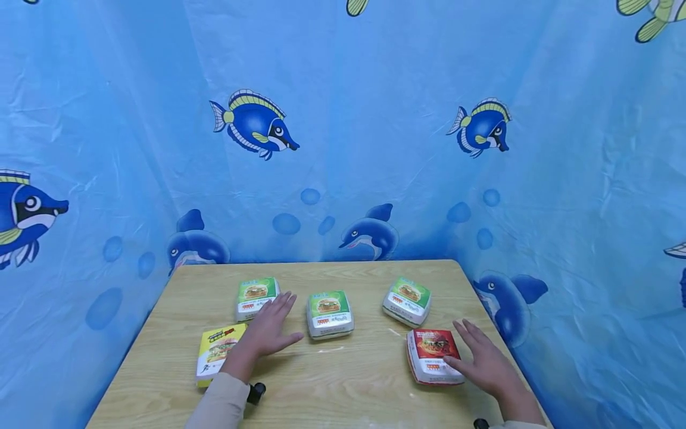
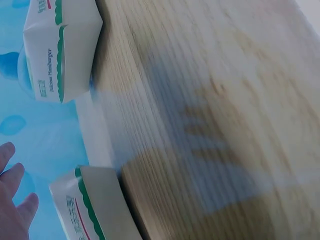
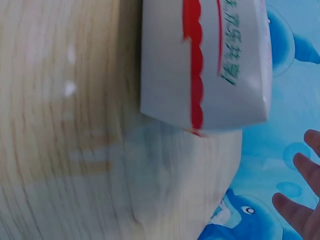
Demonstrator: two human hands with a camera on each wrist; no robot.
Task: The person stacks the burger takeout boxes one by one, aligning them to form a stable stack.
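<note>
In the head view my left hand is spread over the table, its wrist overlapping a yellow-and-white hamburger box. Its fingertips overlap the edge of a green-topped hamburger box; another green-topped box sits just right of the thumb. The left wrist view shows the fingers extended beside a green-trimmed box. My right hand is also spread, its thumb overlapping the right edge of a red-topped hamburger box. The right wrist view has this red-trimmed box apart from the fingers.
A third green-topped box lies turned at an angle toward the back right. The pale wooden table ends at a blue curtain printed with fish and dolphins, which rises behind it and along both sides.
</note>
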